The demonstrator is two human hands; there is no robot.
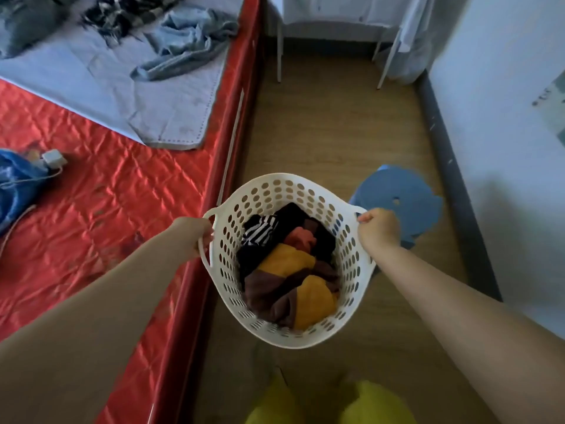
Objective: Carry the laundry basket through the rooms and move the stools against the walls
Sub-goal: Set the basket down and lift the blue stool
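Now: laundry basket hangs centre frame over the floor | left hand and right hand each clamped on a side handle | likely light, flexing plastic; soft clothes | blue stool just beyond.

Legible text: none — no words, brands or numbers readable.
Wall sheet: dark marks present — too blurred to read.

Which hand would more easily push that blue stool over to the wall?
Probably the right hand: the stool sits just beyond it, on the wall side. The left hand is by the bed.
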